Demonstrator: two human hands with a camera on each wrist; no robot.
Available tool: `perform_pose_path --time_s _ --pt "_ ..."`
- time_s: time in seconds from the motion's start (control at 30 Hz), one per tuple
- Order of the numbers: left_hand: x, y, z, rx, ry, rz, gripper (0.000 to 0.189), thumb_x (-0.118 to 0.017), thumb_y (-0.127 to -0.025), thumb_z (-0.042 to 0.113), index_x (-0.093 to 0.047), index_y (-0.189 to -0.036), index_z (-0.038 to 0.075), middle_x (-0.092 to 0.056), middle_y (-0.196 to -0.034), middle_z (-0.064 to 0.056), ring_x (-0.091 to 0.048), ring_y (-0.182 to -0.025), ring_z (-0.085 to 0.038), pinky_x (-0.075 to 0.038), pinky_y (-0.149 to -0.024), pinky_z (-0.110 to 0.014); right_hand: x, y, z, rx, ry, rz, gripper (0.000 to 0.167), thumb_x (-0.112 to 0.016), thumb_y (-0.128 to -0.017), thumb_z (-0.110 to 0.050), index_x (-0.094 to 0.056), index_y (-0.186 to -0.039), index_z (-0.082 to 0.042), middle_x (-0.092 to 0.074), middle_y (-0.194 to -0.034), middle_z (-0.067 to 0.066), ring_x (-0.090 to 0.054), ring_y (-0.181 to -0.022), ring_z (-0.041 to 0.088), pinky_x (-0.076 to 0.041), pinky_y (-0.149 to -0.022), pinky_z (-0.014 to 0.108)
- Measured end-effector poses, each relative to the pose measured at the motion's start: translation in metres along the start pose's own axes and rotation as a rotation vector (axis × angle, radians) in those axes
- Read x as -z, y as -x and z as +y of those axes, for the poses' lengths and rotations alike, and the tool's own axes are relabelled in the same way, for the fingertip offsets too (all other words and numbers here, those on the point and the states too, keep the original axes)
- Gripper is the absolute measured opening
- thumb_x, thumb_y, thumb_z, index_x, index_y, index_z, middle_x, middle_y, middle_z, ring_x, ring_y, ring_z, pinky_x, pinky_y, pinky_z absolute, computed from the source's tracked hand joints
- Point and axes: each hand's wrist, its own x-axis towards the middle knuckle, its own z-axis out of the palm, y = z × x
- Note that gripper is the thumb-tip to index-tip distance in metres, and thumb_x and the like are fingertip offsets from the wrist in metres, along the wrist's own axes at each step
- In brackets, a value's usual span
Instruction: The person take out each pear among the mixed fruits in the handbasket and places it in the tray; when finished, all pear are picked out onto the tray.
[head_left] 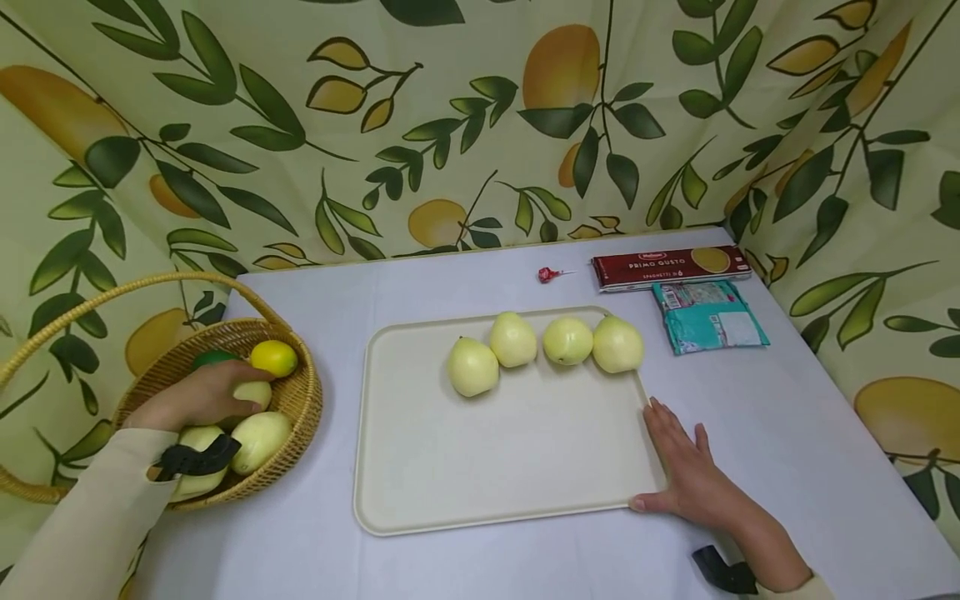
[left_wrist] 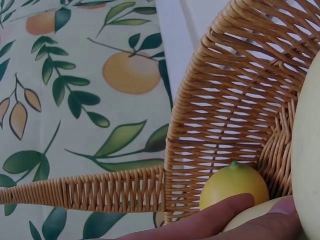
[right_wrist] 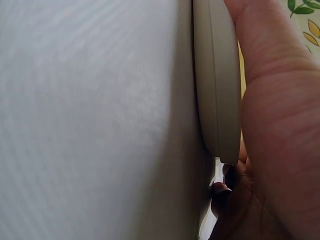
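Observation:
My left hand (head_left: 217, 392) reaches into a wicker basket (head_left: 313, 396), fingers curled round a pale green pear (head_left: 253, 393). Beside this hand lie a lemon (head_left: 274, 358), a partly hidden green fruit (head_left: 213, 357) and larger pale fruits (head_left: 262, 442). The left wrist view shows two fingers by the lemon (left_wrist: 235, 185) and the wicker wall. My right hand (head_left: 686, 475) touches the front right corner of a cream tray (head_left: 495, 467), thumb at its front edge and straight fingers along the right side. Several pale green pears (head_left: 472, 367) sit along the tray's back right part.
A red spaghetti pack (head_left: 667, 268) and a turquoise packet (head_left: 708, 317) lie behind the tray on the right. Near them is a red-wrapped lollipop (head_left: 548, 274). The basket's tall handle (head_left: 135, 283) arches on the left. Patterned curtains (head_left: 450, 125) border the white table.

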Motion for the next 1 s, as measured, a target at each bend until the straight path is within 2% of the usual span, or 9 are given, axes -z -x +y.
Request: perform_pose_path --time_s 0.2,0.37,0.53,0.73,0.87,1.0 --pt "0.000 0.005 -0.001 0.024 0.035 0.060 0.049 -0.075 -0.080 0.018 -0.062 -0.121 -0.005 -0.062 -0.117 -0.030 -0.054 -0.110 -0.050 -0.044 -0.089 -0.060 -0.001 0.001 0.000 0.004 -0.004 -0.001 0.134 -0.078 -0.060 -0.067 -0.008 -0.153 -0.001 -0.005 -0.159 0.025 0.001 -0.147 0.039 0.019 -0.109 0.064" --pt "0.005 0.012 0.007 0.049 0.138 0.136 0.053 -0.075 -0.081 0.020 -0.059 -0.126 -0.002 -0.054 -0.127 -0.033 -0.045 -0.120 -0.054 -0.037 -0.094 -0.064 0.000 0.001 0.000 0.005 -0.004 0.001 0.134 -0.077 -0.060 -0.067 -0.007 -0.153 -0.001 -0.005 -0.159 0.024 0.001 -0.148 0.039 0.019 -0.109 0.063" --pt "0.012 0.014 0.021 -0.010 0.186 0.204 0.053 -0.077 -0.080 0.020 -0.061 -0.126 0.000 -0.051 -0.130 -0.034 -0.044 -0.121 -0.051 -0.037 -0.095 -0.063 0.000 0.001 0.000 -0.004 0.000 -0.002 0.135 -0.077 -0.059 -0.068 -0.006 -0.154 -0.002 -0.005 -0.159 0.024 0.001 -0.148 0.039 0.019 -0.109 0.063" --pt "0.016 0.011 0.039 -0.038 0.220 0.232 0.052 -0.077 -0.081 0.024 -0.061 -0.127 0.004 -0.047 -0.136 -0.033 -0.040 -0.126 -0.051 -0.035 -0.097 -0.063 0.000 0.000 -0.002 -0.004 -0.002 -0.005 0.135 -0.077 -0.059 -0.069 -0.007 -0.153 -0.002 -0.005 -0.159 0.024 0.000 -0.147 0.039 0.020 -0.109 0.063" --pt "0.018 0.007 0.049 -0.066 0.206 0.280 0.050 -0.077 -0.081 0.021 -0.062 -0.126 0.007 -0.051 -0.134 -0.028 -0.046 -0.124 -0.046 -0.041 -0.093 -0.057 0.000 -0.001 -0.001 -0.001 0.006 -0.001 0.135 -0.077 -0.059 -0.069 -0.008 -0.153 -0.002 -0.005 -0.159 0.024 0.000 -0.147 0.040 0.019 -0.109 0.064" --pt "0.025 -0.001 0.059 -0.065 0.198 0.293 0.050 -0.077 -0.082 0.021 -0.061 -0.128 0.007 -0.052 -0.134 -0.027 -0.047 -0.123 -0.046 -0.045 -0.087 -0.054 -0.001 0.000 -0.001 0.007 0.007 0.009 0.134 -0.077 -0.059 -0.068 -0.008 -0.153 -0.001 -0.006 -0.159 0.025 -0.001 -0.147 0.040 0.018 -0.109 0.065"
